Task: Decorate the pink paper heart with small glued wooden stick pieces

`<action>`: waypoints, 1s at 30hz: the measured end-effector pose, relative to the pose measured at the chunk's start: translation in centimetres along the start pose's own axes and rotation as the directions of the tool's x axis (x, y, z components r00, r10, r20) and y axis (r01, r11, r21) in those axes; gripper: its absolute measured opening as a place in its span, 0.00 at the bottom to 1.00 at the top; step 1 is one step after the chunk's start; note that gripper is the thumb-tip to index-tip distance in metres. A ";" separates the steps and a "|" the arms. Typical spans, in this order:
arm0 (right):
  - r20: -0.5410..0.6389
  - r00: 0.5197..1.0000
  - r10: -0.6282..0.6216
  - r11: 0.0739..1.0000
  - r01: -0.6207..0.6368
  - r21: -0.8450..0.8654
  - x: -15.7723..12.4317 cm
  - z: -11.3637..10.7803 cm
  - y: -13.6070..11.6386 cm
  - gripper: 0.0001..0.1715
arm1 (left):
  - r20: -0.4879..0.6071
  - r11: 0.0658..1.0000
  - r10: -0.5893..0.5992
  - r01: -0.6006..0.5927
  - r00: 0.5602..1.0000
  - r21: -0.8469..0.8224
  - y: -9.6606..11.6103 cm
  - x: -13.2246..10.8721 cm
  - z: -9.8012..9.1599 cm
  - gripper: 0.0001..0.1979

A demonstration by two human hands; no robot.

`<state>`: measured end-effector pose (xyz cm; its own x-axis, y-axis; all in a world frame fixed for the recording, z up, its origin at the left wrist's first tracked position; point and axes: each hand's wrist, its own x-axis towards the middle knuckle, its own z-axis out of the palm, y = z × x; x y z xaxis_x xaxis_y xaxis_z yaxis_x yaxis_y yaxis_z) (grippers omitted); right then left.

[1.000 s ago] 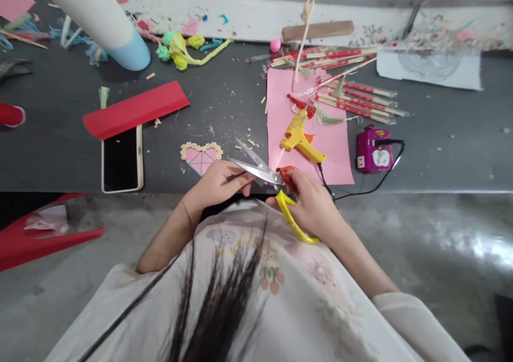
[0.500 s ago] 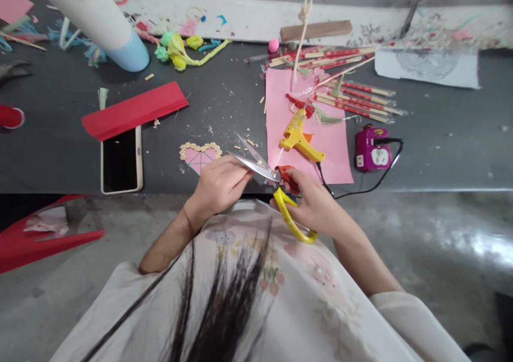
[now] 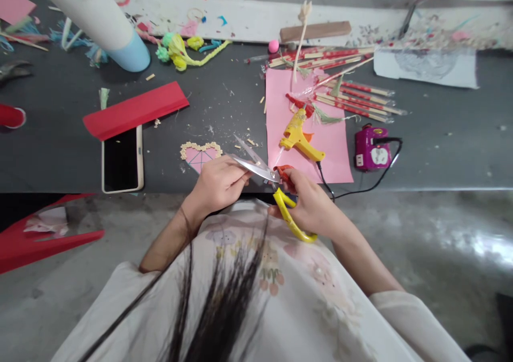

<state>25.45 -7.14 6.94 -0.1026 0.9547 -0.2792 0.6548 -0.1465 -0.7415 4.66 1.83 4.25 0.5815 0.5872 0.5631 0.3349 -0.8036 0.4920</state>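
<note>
Yellow-handled scissors (image 3: pixel 294 220) are gripped in my right hand (image 3: pixel 315 201), their blades spread and pointing up and left over the desk edge. My left hand (image 3: pixel 220 184) is closed in a pinch beside the blades; what its fingers hold is hidden. Just above that hand lies a pink paper heart (image 3: pixel 199 158) with drawn lines, its upper rim edged with small pale pieces. Short cut bits of pale stick (image 3: pixel 250 141) are scattered close to the blade tips. Something red (image 3: pixel 284 174) shows by the scissors' pivot and my right fingers.
A yellow glue gun (image 3: pixel 298 137) rests on pink paper (image 3: pixel 336 161), its cord running to a purple power box (image 3: pixel 372 148). Red-wrapped sticks (image 3: pixel 356 97) lie behind. On the left are a phone (image 3: pixel 121 161), a folded red card (image 3: pixel 136 110) and a white-and-blue bottle (image 3: pixel 116 30).
Little differs. My right fingers have shifted slightly around the scissors' handles, and the blades stay spread. My left hand keeps its pinch in nearly the same spot.
</note>
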 end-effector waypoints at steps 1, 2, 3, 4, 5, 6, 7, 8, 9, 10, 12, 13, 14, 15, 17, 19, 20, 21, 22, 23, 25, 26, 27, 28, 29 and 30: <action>0.002 1.000 -0.009 1.000 0.009 -0.001 -0.1 0.0 0.1 0.34 | -0.001 1.000 0.000 0.000 1.000 -0.011 0.0 0.1 -0.1 0.14; 0.005 1.000 -0.019 1.000 0.019 -0.004 -0.1 0.0 0.1 0.36 | 0.004 1.000 -0.002 0.002 1.000 -0.027 0.1 0.1 -0.1 0.14; 0.008 1.000 -0.031 0.999 0.031 -0.010 -0.2 0.1 0.2 0.37 | 0.016 0.999 -0.006 0.007 1.000 -0.048 0.1 0.2 -0.2 0.14; 0.010 0.999 -0.041 0.999 0.041 -0.019 -0.2 0.1 0.2 0.38 | 0.034 0.997 -0.012 0.014 0.999 -0.072 0.2 0.2 -0.3 0.15; 0.011 0.999 -0.053 0.998 0.053 -0.028 -0.2 0.1 0.2 0.39 | 0.048 0.995 -0.018 0.023 0.999 -0.094 0.2 0.3 -0.4 0.15; 0.010 0.998 -0.066 0.997 0.066 -0.035 -0.2 0.1 0.2 0.40 | 0.062 0.993 -0.025 0.032 0.998 -0.114 0.2 0.3 -0.4 0.16; 0.005 0.997 -0.078 0.996 0.078 -0.041 -0.1 0.1 0.2 0.41 | 0.074 0.991 -0.034 0.043 0.997 -0.129 0.3 0.4 -0.5 0.16; -0.001 0.996 -0.088 0.995 0.088 -0.044 -0.1 0.1 0.2 0.41 | 0.080 0.989 -0.041 0.052 0.996 -0.138 0.3 0.4 -0.5 0.16; -0.008 0.995 -0.097 0.994 0.096 -0.045 -0.1 0.1 0.2 0.41 | 0.080 0.988 -0.046 0.058 0.996 -0.144 0.3 0.4 -0.6 0.16; -0.013 0.995 -0.102 0.994 0.101 -0.043 -0.1 0.0 0.2 0.41 | 0.080 0.987 -0.048 0.060 0.996 -0.149 0.4 0.5 -0.6 0.17; -0.019 0.995 -0.099 0.995 0.098 -0.032 -0.1 0.0 0.2 0.41 | 0.076 0.986 -0.044 0.055 0.996 -0.159 0.5 0.6 -0.7 0.17; -0.019 0.995 -0.095 0.995 0.094 -0.022 -0.1 0.0 0.2 0.40 | 0.072 0.985 -0.043 0.054 0.996 -0.161 0.5 0.6 -0.8 0.17; -0.019 0.996 -0.092 0.996 0.091 -0.009 -0.1 0.0 0.2 0.40 | 0.072 0.985 -0.043 0.054 0.996 -0.164 0.6 0.7 -0.8 0.17; -0.020 0.996 -0.088 0.996 0.088 0.003 -0.1 0.0 0.2 0.39 | 0.075 0.985 -0.045 0.057 0.996 -0.166 0.6 0.7 -0.8 0.17; -0.024 0.996 -0.083 0.996 0.084 0.018 -0.1 -0.1 0.1 0.38 | 0.085 0.984 -0.051 0.064 0.995 -0.165 0.7 0.7 -0.9 0.17; -0.027 0.997 -0.072 0.997 0.073 0.024 -0.1 -0.1 0.1 0.36 | 0.099 0.984 -0.056 0.071 0.994 -0.161 0.7 0.7 -0.9 0.17; -0.023 0.997 -0.067 0.997 0.068 0.029 -0.1 -0.2 0.1 0.34 | 0.100 0.985 -0.056 0.072 0.993 -0.158 0.7 0.7 -0.9 0.17; -0.017 0.998 -0.064 0.997 0.065 0.035 -0.1 -0.3 0.1 0.32 | 0.102 0.985 -0.057 0.073 0.993 -0.155 0.7 0.7 -0.9 0.18; -0.012 0.998 -0.063 0.997 0.063 0.043 -0.1 -0.3 0.1 0.30 | 0.104 0.985 -0.056 0.072 0.993 -0.154 0.7 0.6 -0.9 0.18; -0.008 0.998 -0.062 0.997 0.062 0.052 0.0 -0.4 0.1 0.28 | 0.109 0.985 -0.056 0.073 0.992 -0.154 0.7 0.6 -0.9 0.19; -0.001 0.998 -0.059 0.996 0.059 0.071 0.1 -0.5 0.2 0.25 | 0.119 0.986 -0.063 0.080 0.991 -0.149 0.6 0.6 -1.0 0.19; 0.006 0.999 -0.051 0.995 0.051 0.080 0.1 -0.5 0.2 0.24 | 0.125 0.985 -0.071 0.089 0.990 -0.146 0.6 0.6 -1.0 0.19; 0.015 0.999 -0.042 0.995 0.040 0.090 0.2 -0.6 0.1 0.23 | 0.130 0.985 -0.081 0.100 0.988 -0.144 0.6 0.5 -1.1 0.19; 0.027 0.999 -0.031 0.995 0.028 0.100 0.2 -0.6 0.1 0.22 | 0.134 0.984 -0.089 0.108 0.987 -0.143 0.6 0.5 -1.1 0.19; 0.038 0.999 -0.019 0.994 0.014 0.106 0.3 -0.7 0.0 0.21 | 0.135 0.983 -0.094 0.113 0.986 -0.144 0.5 0.5 -1.1 0.19; 0.044 0.999 -0.009 0.994 0.004 0.107 0.3 -0.7 -0.1 0.20 | 0.133 0.983 -0.096 0.115 0.986 -0.145 0.5 0.5 -1.1 0.19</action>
<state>25.89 -6.62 7.37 -0.1412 0.9436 -0.2993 0.5704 -0.1696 -0.8037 4.27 1.84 5.54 0.6405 0.6430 0.4198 0.2887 -0.7082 0.6443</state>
